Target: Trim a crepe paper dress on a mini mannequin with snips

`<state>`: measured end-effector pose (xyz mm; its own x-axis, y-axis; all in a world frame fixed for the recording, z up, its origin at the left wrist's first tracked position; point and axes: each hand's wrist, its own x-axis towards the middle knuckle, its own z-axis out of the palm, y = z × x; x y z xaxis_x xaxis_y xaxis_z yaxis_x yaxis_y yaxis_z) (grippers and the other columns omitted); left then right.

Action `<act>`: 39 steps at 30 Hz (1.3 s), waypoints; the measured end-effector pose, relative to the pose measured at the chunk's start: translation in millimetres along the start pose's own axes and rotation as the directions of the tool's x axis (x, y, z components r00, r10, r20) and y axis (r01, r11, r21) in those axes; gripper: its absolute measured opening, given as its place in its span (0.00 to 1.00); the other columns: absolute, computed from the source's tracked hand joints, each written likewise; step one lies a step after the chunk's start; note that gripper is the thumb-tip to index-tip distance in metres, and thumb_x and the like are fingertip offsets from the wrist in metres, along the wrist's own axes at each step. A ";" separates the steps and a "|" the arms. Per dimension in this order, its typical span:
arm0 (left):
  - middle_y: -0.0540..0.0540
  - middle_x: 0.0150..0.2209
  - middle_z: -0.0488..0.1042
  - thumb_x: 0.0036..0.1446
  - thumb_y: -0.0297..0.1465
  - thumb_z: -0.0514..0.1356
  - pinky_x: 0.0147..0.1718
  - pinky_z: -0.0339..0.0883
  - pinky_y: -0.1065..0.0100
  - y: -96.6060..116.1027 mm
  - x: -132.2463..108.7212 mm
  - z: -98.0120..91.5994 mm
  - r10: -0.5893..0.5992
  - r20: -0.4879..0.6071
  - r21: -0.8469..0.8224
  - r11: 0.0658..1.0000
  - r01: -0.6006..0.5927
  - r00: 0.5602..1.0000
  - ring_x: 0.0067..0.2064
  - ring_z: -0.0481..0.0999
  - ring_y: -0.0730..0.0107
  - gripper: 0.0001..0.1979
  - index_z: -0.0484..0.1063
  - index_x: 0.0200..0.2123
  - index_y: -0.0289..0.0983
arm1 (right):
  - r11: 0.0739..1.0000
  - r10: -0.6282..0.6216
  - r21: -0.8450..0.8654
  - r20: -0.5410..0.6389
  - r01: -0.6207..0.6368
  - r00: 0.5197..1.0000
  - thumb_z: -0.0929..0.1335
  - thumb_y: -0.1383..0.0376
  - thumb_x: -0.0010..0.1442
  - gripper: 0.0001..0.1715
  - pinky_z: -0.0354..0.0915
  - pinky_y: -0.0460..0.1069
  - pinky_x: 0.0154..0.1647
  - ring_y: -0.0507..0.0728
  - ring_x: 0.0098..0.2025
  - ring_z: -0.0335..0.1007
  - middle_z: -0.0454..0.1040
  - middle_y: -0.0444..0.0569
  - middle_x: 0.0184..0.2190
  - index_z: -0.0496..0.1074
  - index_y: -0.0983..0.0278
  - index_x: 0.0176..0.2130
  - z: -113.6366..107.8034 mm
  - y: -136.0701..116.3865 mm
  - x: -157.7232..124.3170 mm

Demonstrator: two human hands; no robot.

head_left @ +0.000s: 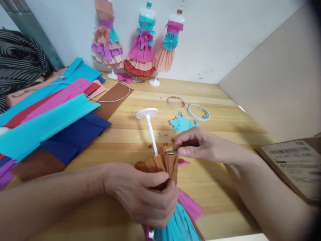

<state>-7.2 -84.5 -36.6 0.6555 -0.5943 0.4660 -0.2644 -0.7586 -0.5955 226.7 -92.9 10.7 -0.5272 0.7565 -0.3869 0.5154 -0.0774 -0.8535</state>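
My left hand [147, 194] is closed around a small dress form turned upside down, pinching its gathered brown crepe-paper skirt [170, 165]. The form's white stand [150, 130] sticks up out of the brown paper, round base uppermost. Below my fingers hang turquoise crepe paper [179, 222] and a magenta strip [189, 204]. In my right hand [198, 144], thumb and fingers grip a small silvery metal tool [171, 152], whose tip lies against the upper edge of the brown paper. Most of that tool is hidden, so its exact kind is unclear.
Folded crepe-paper sheets [50, 124] lie at left, under a thin grey cable [110, 101]. Three dressed forms [145, 50] stand against the wall. Two tape rolls [199, 112] and turquoise scraps [183, 124] are on the wooden table. A labelled cardboard box [293, 167] sits at right.
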 end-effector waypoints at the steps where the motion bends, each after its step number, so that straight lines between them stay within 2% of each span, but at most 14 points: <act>1: 0.50 0.45 0.79 0.63 0.32 0.50 0.44 0.74 0.65 0.0 0.0 0.0 -0.004 -0.003 0.001 1.000 0.004 1.000 0.48 0.76 0.66 0.16 0.78 0.42 0.46 | 1.000 -0.003 0.013 -0.006 0.003 1.000 0.70 0.43 0.52 0.30 0.52 0.46 0.24 0.50 0.25 0.56 0.63 0.44 0.22 0.72 0.69 0.28 1.1 0.5 0.8; 10: 0.50 0.44 0.79 0.63 0.31 0.50 0.43 0.74 0.65 2.2 0.8 1.0 -0.008 -0.021 0.002 1.000 0.008 1.000 0.47 0.76 0.66 0.16 0.78 0.42 0.46 | 0.987 -0.008 0.160 0.004 0.007 1.000 0.71 0.45 0.51 0.28 0.54 0.45 0.24 0.49 0.25 0.56 0.64 0.44 0.22 0.71 0.70 0.27 8.8 3.6 5.9; 15: 0.50 0.44 0.79 0.62 0.31 0.49 0.42 0.75 0.66 1.2 0.8 -0.3 -0.008 -0.024 -0.008 1.000 0.008 1.000 0.47 0.76 0.66 0.16 0.78 0.41 0.46 | 0.984 -0.038 0.174 -0.069 0.049 0.997 0.72 0.46 0.50 0.27 0.53 0.45 0.23 0.49 0.23 0.56 0.64 0.43 0.19 0.70 0.68 0.24 6.6 7.1 5.8; 18: 0.50 0.44 0.79 0.62 0.31 0.49 0.43 0.75 0.66 0.3 0.6 -1.3 -0.009 -0.017 -0.013 1.000 0.008 1.000 0.47 0.76 0.65 0.17 0.78 0.41 0.46 | 0.970 -0.076 0.213 -0.180 0.114 0.981 0.73 0.47 0.51 0.25 0.51 0.46 0.23 0.48 0.23 0.54 0.64 0.43 0.20 0.71 0.67 0.25 3.2 14.4 6.7; 21: 0.50 0.44 0.79 0.62 0.31 0.49 0.42 0.75 0.66 -0.5 1.2 -1.5 -0.026 -0.020 -0.017 1.000 0.025 0.999 0.47 0.76 0.66 0.17 0.78 0.41 0.46 | 0.954 -0.075 0.238 -0.399 0.182 0.914 0.72 0.49 0.53 0.22 0.47 0.46 0.22 0.47 0.21 0.50 0.63 0.40 0.19 0.71 0.66 0.27 1.1 21.3 8.6; 23: 0.50 0.43 0.80 0.62 0.32 0.50 0.42 0.75 0.66 -1.1 2.1 -1.4 -0.026 -0.038 -0.015 1.000 0.025 0.999 0.46 0.76 0.66 0.16 0.78 0.41 0.46 | 0.955 -0.068 0.227 -0.456 0.190 0.888 0.72 0.51 0.54 0.21 0.48 0.46 0.23 0.47 0.20 0.50 0.61 0.39 0.18 0.71 0.66 0.28 1.7 22.6 9.4; 25: 0.51 0.42 0.80 0.62 0.32 0.50 0.41 0.75 0.67 -1.4 2.8 -1.3 -0.018 -0.060 -0.009 1.000 0.018 0.998 0.45 0.77 0.67 0.16 0.79 0.39 0.46 | 0.951 -0.081 0.234 -0.439 0.201 0.895 0.72 0.50 0.53 0.21 0.49 0.47 0.24 0.47 0.21 0.50 0.60 0.39 0.19 0.71 0.66 0.30 3.4 20.8 9.3; 28: 0.51 0.41 0.80 0.62 0.33 0.51 0.40 0.75 0.67 -0.2 2.3 -1.7 -0.045 -0.096 0.004 0.999 0.046 0.994 0.45 0.77 0.68 0.15 0.79 0.38 0.46 | 0.949 -0.112 0.236 -0.372 0.210 0.921 0.73 0.47 0.49 0.27 0.50 0.47 0.25 0.49 0.24 0.53 0.62 0.41 0.24 0.73 0.65 0.39 5.7 15.6 8.2; 30: 0.51 0.41 0.80 0.60 0.34 0.54 0.41 0.75 0.65 1.0 0.3 -2.6 -0.116 -0.113 0.003 0.993 0.117 0.987 0.46 0.76 0.67 0.12 0.78 0.38 0.45 | 0.957 -0.121 0.220 -0.286 0.188 0.951 0.74 0.48 0.48 0.30 0.53 0.47 0.28 0.50 0.28 0.57 0.65 0.42 0.26 0.74 0.65 0.44 5.8 13.7 8.0; 32: 0.50 0.42 0.80 0.59 0.33 0.55 0.44 0.74 0.62 1.0 -2.1 -4.6 -0.225 -0.106 -0.016 0.974 0.224 0.969 0.47 0.76 0.66 0.11 0.78 0.39 0.44 | 0.955 -0.117 0.242 -0.220 0.170 0.968 0.74 0.50 0.48 0.29 0.57 0.47 0.32 0.52 0.32 0.62 0.69 0.45 0.30 0.74 0.65 0.44 4.8 14.4 8.6; 35: 0.50 0.43 0.80 0.59 0.29 0.55 0.49 0.71 0.58 -3.9 -4.0 -10.5 -0.343 -0.072 -0.032 0.939 0.342 0.937 0.48 0.75 0.66 0.11 0.78 0.38 0.40 | 0.931 -0.113 0.317 -0.222 0.181 0.968 0.74 0.52 0.48 0.27 0.60 0.48 0.36 0.54 0.36 0.66 0.73 0.47 0.35 0.75 0.65 0.43 2.5 18.4 10.8; 39: 0.50 0.42 0.81 0.59 0.25 0.55 0.50 0.70 0.58 -19.2 -1.0 -23.9 -0.348 -0.054 0.014 0.937 0.349 0.936 0.48 0.75 0.67 0.10 0.76 0.38 0.38 | 0.922 -0.091 0.334 -0.308 0.197 0.947 0.76 0.54 0.44 0.25 0.59 0.46 0.31 0.51 0.30 0.64 0.73 0.44 0.30 0.77 0.66 0.39 0.4 24.0 14.5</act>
<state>-19.7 -75.8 -10.0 0.6670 -0.3070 0.6788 -0.0095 -0.9146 -0.4043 231.1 -84.0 -15.4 -0.3379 0.9236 -0.1811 0.1458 -0.1387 -0.9795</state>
